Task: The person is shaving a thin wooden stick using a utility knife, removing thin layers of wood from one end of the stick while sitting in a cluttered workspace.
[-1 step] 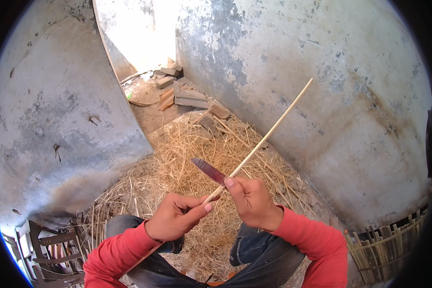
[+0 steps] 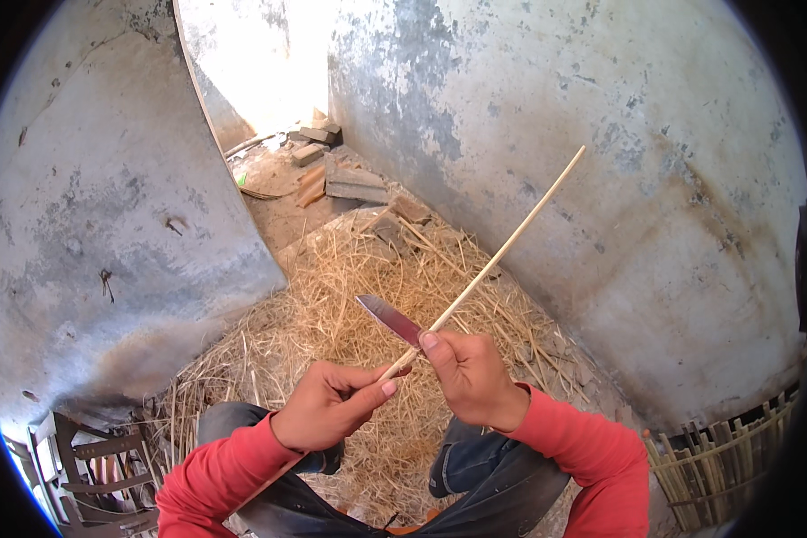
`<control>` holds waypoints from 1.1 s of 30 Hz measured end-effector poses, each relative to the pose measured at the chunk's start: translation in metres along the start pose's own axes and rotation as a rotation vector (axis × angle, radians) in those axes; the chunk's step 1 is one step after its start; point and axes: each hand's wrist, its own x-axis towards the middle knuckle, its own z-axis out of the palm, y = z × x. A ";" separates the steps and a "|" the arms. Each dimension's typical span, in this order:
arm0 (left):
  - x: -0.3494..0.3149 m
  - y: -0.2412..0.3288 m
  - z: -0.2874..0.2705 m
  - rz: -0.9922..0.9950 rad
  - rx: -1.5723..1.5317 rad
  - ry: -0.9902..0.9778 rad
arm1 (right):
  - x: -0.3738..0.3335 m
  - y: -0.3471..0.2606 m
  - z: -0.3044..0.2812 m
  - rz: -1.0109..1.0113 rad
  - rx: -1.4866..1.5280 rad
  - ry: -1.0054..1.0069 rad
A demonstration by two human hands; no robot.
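Note:
A long, thin, pale stick (image 2: 520, 231), which looks like split bamboo, runs slantwise from my lap up to the right. My left hand (image 2: 327, 408) is closed round its lower part, thumb along the top. In my right hand (image 2: 471, 377) is a knife (image 2: 391, 321), its handle hidden by the fingers. The blade points up and left, with its base against the stick. My right thumb presses on the stick beside the blade. The two hands are close together over the shavings between my knees.
Pale shavings and strips (image 2: 359, 287) cover the floor ahead. Bricks and broken tiles (image 2: 354, 184) lie beyond them, by a bright opening. Worn plaster walls (image 2: 601, 224) stand on both sides. A slatted bamboo piece (image 2: 726, 462) is at lower right, a dark wooden frame (image 2: 99, 475) at lower left.
The knife blade has turned slightly, so more of its flat shows and it reflects the light differently. Both hands and the stick look the same.

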 end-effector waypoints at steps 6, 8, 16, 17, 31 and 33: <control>-0.002 0.006 0.000 0.048 0.048 -0.029 | 0.005 0.003 -0.013 0.347 0.673 -0.205; -0.003 0.006 -0.001 0.049 0.050 -0.022 | 0.007 0.001 -0.020 0.401 0.763 -0.160; -0.002 0.006 -0.001 0.043 0.034 -0.040 | 0.015 0.000 -0.023 0.058 0.271 0.170; -0.002 0.005 -0.001 0.028 0.026 -0.051 | 0.015 0.002 -0.023 0.061 0.271 0.171; 0.000 0.005 -0.001 0.019 0.019 -0.111 | 0.014 0.004 -0.044 0.066 0.370 0.068; 0.000 0.005 -0.001 0.005 0.018 -0.088 | 0.015 0.006 -0.048 0.072 0.366 0.123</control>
